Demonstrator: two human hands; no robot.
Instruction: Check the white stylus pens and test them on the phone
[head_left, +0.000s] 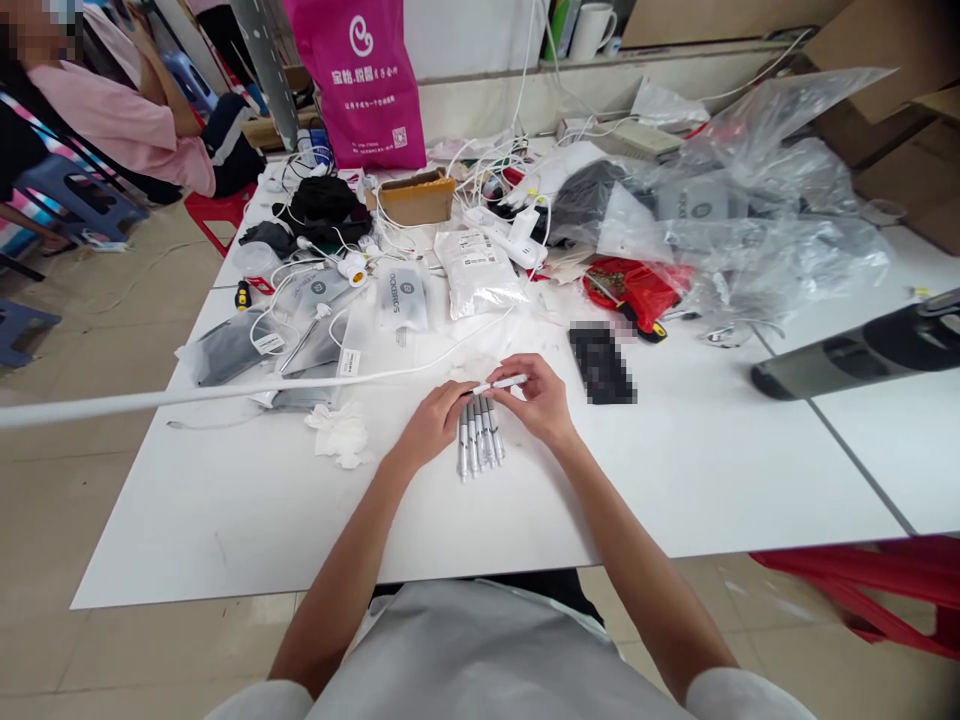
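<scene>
A slim white pen (512, 381) lies crosswise between my two hands, just above the tabletop. My left hand (437, 422) pinches its left end with closed fingers. Toward the other end, my right hand (538, 402) grips it between thumb and fingers. Right below the hands, a row of several similar pens (480, 440), white with grey ends, lies side by side on the white table (637, 480). The hands partly cover the upper ends of that row. A crumpled white tissue (339, 435) rests to the left of my left hand.
A dark pixelated rectangle (602, 362) lies right of my hands, with a dark bottle (862, 350) farther right. Packaged pouches (403, 297), cables, a small cardboard box (411, 198) and plastic bags (780, 230) crowd the back. A white cable (180, 398) crosses at left. A seated person (120, 110) is beyond.
</scene>
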